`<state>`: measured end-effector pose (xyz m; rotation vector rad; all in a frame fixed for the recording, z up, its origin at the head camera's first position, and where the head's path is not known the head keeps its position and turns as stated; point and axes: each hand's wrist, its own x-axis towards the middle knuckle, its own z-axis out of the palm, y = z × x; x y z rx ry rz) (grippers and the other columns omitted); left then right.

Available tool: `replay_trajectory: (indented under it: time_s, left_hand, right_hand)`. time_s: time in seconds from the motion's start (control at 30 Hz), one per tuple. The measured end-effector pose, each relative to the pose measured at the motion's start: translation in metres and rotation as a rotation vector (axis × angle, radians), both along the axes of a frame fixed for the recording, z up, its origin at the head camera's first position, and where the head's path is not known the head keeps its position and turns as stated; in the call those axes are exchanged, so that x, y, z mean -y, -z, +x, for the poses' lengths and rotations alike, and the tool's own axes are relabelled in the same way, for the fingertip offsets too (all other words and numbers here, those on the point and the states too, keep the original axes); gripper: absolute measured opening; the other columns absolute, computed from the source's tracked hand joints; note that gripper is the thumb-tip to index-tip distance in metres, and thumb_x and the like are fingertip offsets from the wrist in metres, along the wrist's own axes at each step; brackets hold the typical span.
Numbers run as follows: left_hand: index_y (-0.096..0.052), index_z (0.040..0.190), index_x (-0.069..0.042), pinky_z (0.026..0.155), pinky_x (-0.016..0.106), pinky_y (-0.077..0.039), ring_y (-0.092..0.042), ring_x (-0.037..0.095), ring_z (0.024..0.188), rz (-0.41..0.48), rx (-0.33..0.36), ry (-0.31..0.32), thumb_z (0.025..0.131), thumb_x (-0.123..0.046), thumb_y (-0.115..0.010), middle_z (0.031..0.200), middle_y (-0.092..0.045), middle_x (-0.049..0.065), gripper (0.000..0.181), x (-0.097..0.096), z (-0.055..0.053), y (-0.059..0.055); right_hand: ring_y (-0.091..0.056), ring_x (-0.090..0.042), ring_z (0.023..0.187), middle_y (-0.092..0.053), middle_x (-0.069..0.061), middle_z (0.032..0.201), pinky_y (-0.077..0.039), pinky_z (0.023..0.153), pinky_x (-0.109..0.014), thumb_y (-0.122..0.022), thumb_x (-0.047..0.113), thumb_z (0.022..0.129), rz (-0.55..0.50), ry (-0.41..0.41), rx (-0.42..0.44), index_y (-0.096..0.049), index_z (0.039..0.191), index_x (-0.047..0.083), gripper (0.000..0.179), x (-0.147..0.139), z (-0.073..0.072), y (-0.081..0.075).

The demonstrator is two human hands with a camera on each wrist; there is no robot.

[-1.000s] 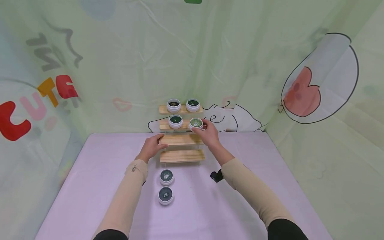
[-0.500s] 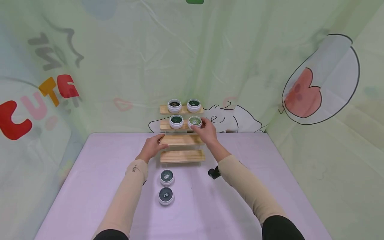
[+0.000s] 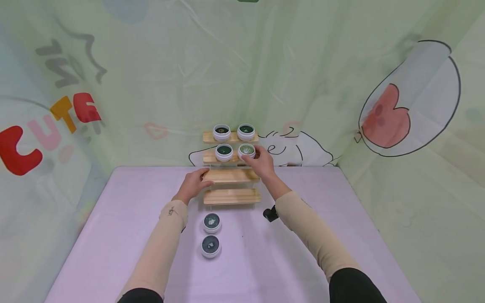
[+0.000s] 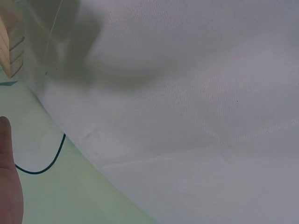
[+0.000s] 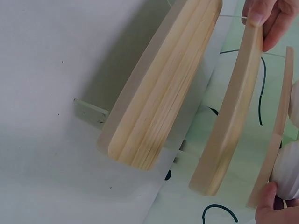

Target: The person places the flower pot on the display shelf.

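Note:
In the head view, my right hand (image 3: 263,163) holds a small round white jar with a light green filling (image 3: 247,150) at the right of the second shelf from the top. The right wrist view has that jar (image 5: 286,171) right at the shelf surface, thumb against its side. My left hand (image 3: 191,185) grips the left end of the wooden shelf (image 3: 232,176) just below, thumb on top. Beside the held jar sits a dark green jar (image 3: 224,152). On the top shelf stand a brown-centred jar (image 3: 221,132) and another dark green jar (image 3: 246,131).
A bare lowest shelf (image 3: 232,196) fronts the stepped stand. Two jars with dark grey-green fillings, one (image 3: 211,222) behind the other (image 3: 210,246), stand on the lilac tablecloth (image 3: 303,261). A printed curtain (image 3: 170,84) hangs close behind the stand.
The right hand has shifted slightly left with the light green jar, bringing it closer to the dark green one, and then stayed there. The left hand keeps its grip on the shelf.

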<state>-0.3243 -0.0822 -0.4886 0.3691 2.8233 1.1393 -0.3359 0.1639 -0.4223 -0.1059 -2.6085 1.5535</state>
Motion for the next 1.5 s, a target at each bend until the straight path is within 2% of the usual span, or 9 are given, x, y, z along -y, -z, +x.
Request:
replay_trajectory:
  time_s: [0.33, 0.53, 0.73, 0.9, 1.07, 1.3, 1.37, 1.5]
  left_hand:
    - [-0.049, 0.142, 0.000, 0.101, 0.044, -0.046, -0.057, 0.034, 0.120, -0.003, 0.026, 0.001, 0.088, -0.028, -0.074, 0.136, -0.056, 0.021, 0.066, -0.002, 0.001, -0.003]
    - [-0.048, 0.143, -0.001, 0.102, 0.044, -0.046, -0.056, 0.034, 0.121, 0.002, 0.042, -0.002, 0.088, -0.029, -0.074, 0.138, -0.055, 0.020, 0.068, -0.001, 0.003, -0.004]
    - [-0.047, 0.143, -0.001, 0.102, 0.044, -0.046, -0.055, 0.035, 0.122, 0.014, 0.049, -0.004, 0.088, -0.028, -0.074, 0.138, -0.054, 0.020, 0.068, -0.001, 0.003, -0.003]
    - [-0.047, 0.143, 0.000, 0.101, 0.044, -0.047, -0.056, 0.035, 0.121, 0.014, 0.026, 0.002, 0.088, -0.027, -0.074, 0.137, -0.055, 0.021, 0.067, -0.002, 0.002, -0.001]
    - [-0.048, 0.142, 0.002, 0.101, 0.045, -0.047, -0.057, 0.036, 0.120, 0.022, 0.008, 0.012, 0.088, -0.025, -0.075, 0.136, -0.055, 0.023, 0.066, -0.004, 0.002, -0.002]
    - [-0.048, 0.142, 0.000, 0.100, 0.046, -0.047, -0.057, 0.037, 0.119, 0.020, 0.006, 0.000, 0.087, -0.029, -0.075, 0.136, -0.055, 0.022, 0.068, -0.001, 0.000, 0.002]
    - [-0.049, 0.141, 0.001, 0.100, 0.046, -0.048, -0.057, 0.038, 0.119, 0.018, -0.007, 0.002, 0.087, -0.029, -0.075, 0.135, -0.055, 0.023, 0.068, 0.000, 0.000, 0.003]
    - [-0.048, 0.142, 0.002, 0.100, 0.046, -0.047, -0.056, 0.039, 0.120, 0.029, 0.009, 0.005, 0.087, -0.028, -0.075, 0.137, -0.054, 0.024, 0.068, 0.000, 0.002, 0.000]
  right_hand:
    - [-0.051, -0.026, 0.124, -0.052, -0.016, 0.137, -0.045, 0.102, -0.036, -0.073, 0.025, 0.089, -0.003, -0.001, 0.017, -0.041, 0.145, 0.001, 0.069, -0.004, 0.001, -0.001]
    - [-0.049, -0.029, 0.128, -0.049, -0.017, 0.141, -0.043, 0.105, -0.039, -0.073, 0.024, 0.089, 0.018, -0.008, -0.007, -0.041, 0.145, 0.000, 0.069, -0.014, 0.008, 0.001]
    - [-0.049, -0.032, 0.126, -0.048, -0.021, 0.140, -0.046, 0.103, -0.037, -0.074, 0.019, 0.088, -0.008, -0.033, -0.043, -0.042, 0.142, -0.005, 0.067, -0.025, 0.018, 0.007]
    - [-0.048, -0.030, 0.128, -0.046, -0.019, 0.144, -0.045, 0.104, -0.035, -0.073, 0.019, 0.089, -0.023, -0.061, -0.016, -0.040, 0.144, -0.003, 0.068, -0.031, 0.034, 0.013]
    - [-0.048, -0.027, 0.129, -0.046, -0.015, 0.144, -0.046, 0.103, -0.035, -0.074, 0.021, 0.089, -0.001, -0.099, 0.013, -0.041, 0.144, 0.001, 0.067, -0.030, 0.057, 0.021]
    - [-0.051, -0.030, 0.126, -0.048, -0.018, 0.141, -0.048, 0.101, -0.037, -0.076, 0.014, 0.086, -0.024, -0.175, -0.018, -0.045, 0.141, -0.003, 0.065, -0.016, 0.094, 0.032]
    - [-0.052, -0.030, 0.124, -0.050, -0.019, 0.139, -0.049, 0.100, -0.036, -0.077, 0.014, 0.086, -0.018, -0.191, -0.025, -0.047, 0.139, -0.003, 0.064, -0.011, 0.103, 0.037]
    - [-0.054, -0.029, 0.122, -0.052, -0.016, 0.135, -0.051, 0.097, -0.034, -0.077, 0.014, 0.085, -0.012, -0.222, -0.022, -0.049, 0.138, -0.002, 0.062, -0.004, 0.117, 0.047]
